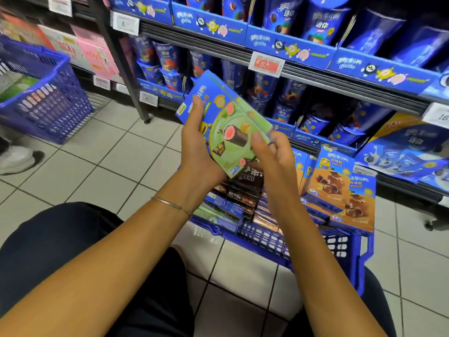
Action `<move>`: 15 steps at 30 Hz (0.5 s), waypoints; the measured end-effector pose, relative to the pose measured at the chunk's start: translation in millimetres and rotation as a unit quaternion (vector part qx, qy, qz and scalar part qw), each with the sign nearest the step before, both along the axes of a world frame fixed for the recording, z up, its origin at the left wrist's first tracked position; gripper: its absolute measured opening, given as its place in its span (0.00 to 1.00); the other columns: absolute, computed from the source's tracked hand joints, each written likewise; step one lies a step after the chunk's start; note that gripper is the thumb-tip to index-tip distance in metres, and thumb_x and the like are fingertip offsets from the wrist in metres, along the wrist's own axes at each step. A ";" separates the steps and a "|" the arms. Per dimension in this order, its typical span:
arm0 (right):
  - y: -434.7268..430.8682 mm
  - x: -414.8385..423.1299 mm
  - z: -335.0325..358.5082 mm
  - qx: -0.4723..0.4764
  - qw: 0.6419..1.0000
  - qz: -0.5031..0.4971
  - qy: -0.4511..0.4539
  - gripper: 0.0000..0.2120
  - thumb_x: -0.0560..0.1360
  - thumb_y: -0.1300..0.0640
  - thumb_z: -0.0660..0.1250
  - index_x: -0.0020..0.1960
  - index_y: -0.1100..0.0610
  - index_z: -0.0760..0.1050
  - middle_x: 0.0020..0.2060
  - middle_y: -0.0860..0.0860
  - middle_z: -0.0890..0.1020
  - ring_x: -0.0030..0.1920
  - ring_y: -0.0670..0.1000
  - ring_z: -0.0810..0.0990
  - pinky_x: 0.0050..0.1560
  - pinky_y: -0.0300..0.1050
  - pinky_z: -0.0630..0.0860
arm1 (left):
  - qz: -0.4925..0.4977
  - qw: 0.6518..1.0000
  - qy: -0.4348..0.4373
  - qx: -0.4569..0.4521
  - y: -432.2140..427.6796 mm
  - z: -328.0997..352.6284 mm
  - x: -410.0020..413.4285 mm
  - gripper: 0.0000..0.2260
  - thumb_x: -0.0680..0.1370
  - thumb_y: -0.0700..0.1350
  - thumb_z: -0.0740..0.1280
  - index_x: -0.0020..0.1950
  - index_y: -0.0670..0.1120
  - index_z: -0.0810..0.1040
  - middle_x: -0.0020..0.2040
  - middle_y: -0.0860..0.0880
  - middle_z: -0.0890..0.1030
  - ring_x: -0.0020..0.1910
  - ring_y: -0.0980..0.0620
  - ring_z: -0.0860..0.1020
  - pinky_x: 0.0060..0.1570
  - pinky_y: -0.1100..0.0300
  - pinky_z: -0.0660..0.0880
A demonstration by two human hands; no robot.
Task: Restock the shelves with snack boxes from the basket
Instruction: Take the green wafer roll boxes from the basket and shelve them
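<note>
You've got a small stack of green snack boxes [230,132] held up in front of you, above the blue basket [267,242] and level with the lower shelves [340,86]. Your left hand [199,144] grips the stack from its left side, thumb across the printed face. Your right hand [269,159] pinches the lower right corner, thumb on top, fingers curled under. So both hands are clamped on the one stack, close together. I make this the carry step: boxes out of the basket, not yet on a shelf. At least two box edges show; the exact count I can't tell.

The next move, as I read it, calls for a matching slot. The shelves facing you are packed with blue cookie cups [294,93], so look for a gap that takes flat boxes, and square the stack before sliding it in.

The basket below is well loaded: dark boxes [245,190] lie flat just under your hands, more green boxes [218,212] sit at the near left, and orange boxes [340,198] stand upright on the right. A second blue basket [36,93] sits off to the left on the tiled floor [121,154], its contents too blurred to name.
</note>
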State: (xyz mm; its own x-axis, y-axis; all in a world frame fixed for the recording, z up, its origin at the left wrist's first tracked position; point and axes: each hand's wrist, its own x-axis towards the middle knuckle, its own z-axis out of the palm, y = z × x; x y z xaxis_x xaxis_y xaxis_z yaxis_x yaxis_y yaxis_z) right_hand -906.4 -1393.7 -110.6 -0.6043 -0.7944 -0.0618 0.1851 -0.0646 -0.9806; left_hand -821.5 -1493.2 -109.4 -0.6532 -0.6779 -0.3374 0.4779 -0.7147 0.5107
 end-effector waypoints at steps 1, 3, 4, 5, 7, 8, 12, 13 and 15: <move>0.4 0.0 -2.3 0.009 1.000 0.003 0.000 0.27 0.73 0.37 0.66 0.62 0.57 0.75 0.49 0.51 0.85 0.51 0.50 0.84 0.51 0.47 0.82 | 0.000 1.000 0.005 -0.001 -1.2 0.7 1.5 0.35 0.82 0.68 0.60 0.79 0.44 0.74 0.72 0.38 0.79 0.72 0.35 0.77 0.75 0.36 0.69; -0.4 -3.2 -13.3 0.036 0.999 -0.023 -0.025 0.31 0.73 0.31 0.58 0.58 0.55 0.78 0.48 0.50 0.86 0.51 0.52 0.84 0.54 0.52 0.80 | 0.001 1.000 0.013 -0.004 -3.9 1.6 4.0 0.34 0.83 0.67 0.59 0.79 0.43 0.73 0.74 0.37 0.77 0.75 0.34 0.74 0.77 0.34 0.66; 0.2 -5.8 -22.8 0.053 0.997 -0.042 -0.044 0.31 0.75 0.30 0.56 0.56 0.55 0.79 0.47 0.51 0.86 0.49 0.52 0.84 0.52 0.51 0.79 | 0.003 1.000 0.015 -0.005 -5.3 2.3 4.9 0.34 0.83 0.67 0.59 0.79 0.43 0.73 0.74 0.37 0.77 0.75 0.33 0.73 0.77 0.34 0.65; 2.5 -8.1 -34.4 0.074 0.994 -0.063 -0.054 0.29 0.78 0.32 0.55 0.55 0.56 0.80 0.45 0.51 0.87 0.47 0.52 0.85 0.50 0.50 0.80 | 0.006 1.000 0.017 -0.008 -6.6 3.3 5.6 0.33 0.83 0.66 0.59 0.79 0.43 0.73 0.74 0.37 0.77 0.75 0.34 0.73 0.77 0.34 0.65; 10.7 -11.7 -62.3 0.136 0.987 -0.085 -0.027 0.22 0.82 0.38 0.58 0.52 0.55 0.80 0.43 0.51 0.87 0.45 0.50 0.86 0.45 0.45 0.80 | 0.005 1.000 0.026 -0.014 -8.9 5.2 6.5 0.32 0.83 0.66 0.60 0.79 0.44 0.73 0.75 0.38 0.76 0.75 0.34 0.74 0.76 0.33 0.66; 15.8 -13.7 -78.6 0.176 0.982 -0.075 0.005 0.18 0.82 0.41 0.60 0.50 0.54 0.80 0.43 0.51 0.87 0.45 0.49 0.86 0.44 0.43 0.81 | 0.003 0.999 0.029 -0.019 -9.8 5.7 6.6 0.32 0.83 0.65 0.60 0.80 0.44 0.73 0.76 0.39 0.76 0.75 0.34 0.73 0.76 0.33 0.66; 25.4 -16.0 -136.4 0.344 0.930 0.067 0.115 0.10 0.79 0.46 0.69 0.48 0.53 0.80 0.44 0.48 0.86 0.51 0.52 0.85 0.50 0.47 0.79 | -0.008 0.999 0.037 -0.036 -12.4 6.4 6.2 0.32 0.84 0.64 0.60 0.81 0.44 0.70 0.78 0.38 0.73 0.76 0.34 0.72 0.76 0.32 0.66; 25.3 -14.5 -145.8 0.367 0.913 0.096 0.149 0.09 0.78 0.47 0.70 0.49 0.54 0.79 0.46 0.47 0.85 0.52 0.53 0.84 0.49 0.46 0.78 | -0.010 0.999 0.037 -0.038 -12.7 6.8 6.1 0.32 0.84 0.64 0.60 0.81 0.44 0.70 0.78 0.38 0.73 0.76 0.33 0.72 0.76 0.32 0.66; 24.5 -10.3 -160.1 0.403 0.864 0.157 0.259 0.12 0.77 0.49 0.71 0.56 0.54 0.77 0.52 0.51 0.82 0.54 0.56 0.82 0.52 0.50 0.79 | -0.012 0.999 0.033 -0.038 -12.3 7.3 5.8 0.32 0.84 0.63 0.60 0.81 0.44 0.70 0.79 0.38 0.72 0.77 0.33 0.71 0.76 0.32 0.65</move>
State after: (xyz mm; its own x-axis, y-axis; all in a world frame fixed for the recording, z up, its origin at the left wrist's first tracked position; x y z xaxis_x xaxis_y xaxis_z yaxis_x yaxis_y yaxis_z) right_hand -916.6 -1369.2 -270.7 -0.4789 -0.7499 -0.4565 -0.4077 0.6505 -0.6408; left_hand -815.7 -1505.5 -102.1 -0.6888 -0.6836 -0.2415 0.4954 -0.6870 0.5316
